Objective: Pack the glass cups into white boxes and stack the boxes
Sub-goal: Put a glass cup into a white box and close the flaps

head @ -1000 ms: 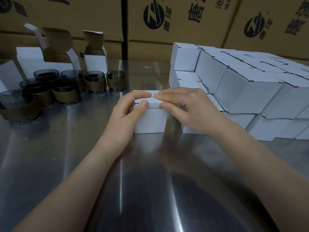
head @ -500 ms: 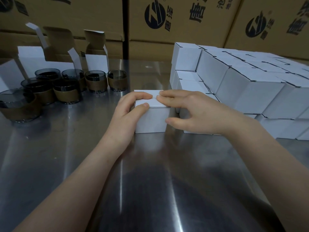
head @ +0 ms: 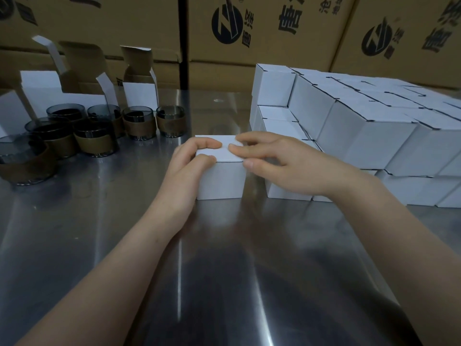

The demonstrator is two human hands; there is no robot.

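Observation:
A small closed white box (head: pixel 222 179) stands on the steel table (head: pixel 99 245) in the middle. My left hand (head: pixel 185 168) grips its left top corner, fingers curled over the lid and thumb on the front edge. My right hand (head: pixel 282 162) holds the right side, fingers lying across the lid and thumb at the right front corner. A stack of closed white boxes (head: pixel 361 136) fills the right, two layers high. Several dark glass cups with brown sleeves (head: pixel 93 141) stand at the left.
Open white boxes with raised flaps (head: pixel 139 93) stand behind the cups at the back left. Large brown cartons with black logos (head: pixel 262 28) form a wall behind the table. Bare steel lies in front of the held box.
My right thumb has come up from the box's right front side to its top corner. Both hands stay on the box, which has not moved.

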